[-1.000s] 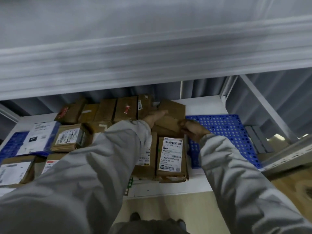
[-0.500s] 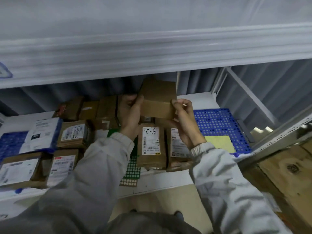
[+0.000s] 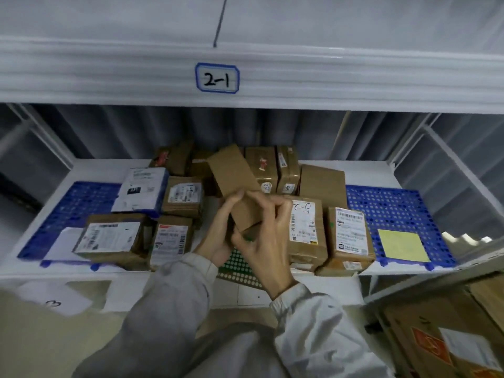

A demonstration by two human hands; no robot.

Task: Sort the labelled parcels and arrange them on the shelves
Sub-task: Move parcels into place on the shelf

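Brown box (image 3: 237, 186) tipped over since a moment ago, plain side up. Pinched by left hand (image 3: 218, 230) and right hand (image 3: 264, 241). Likely hunting its label before shelving.

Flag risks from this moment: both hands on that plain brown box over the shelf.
1. The brown box is tilted, gripped only at its lower end by the left hand and right hand; it could slip onto the parcels below.
2. No label shows on its visible face, so it may be sorted wrongly.
3. The parcels sit tightly packed; the handwritten-marked parcel could get knocked.
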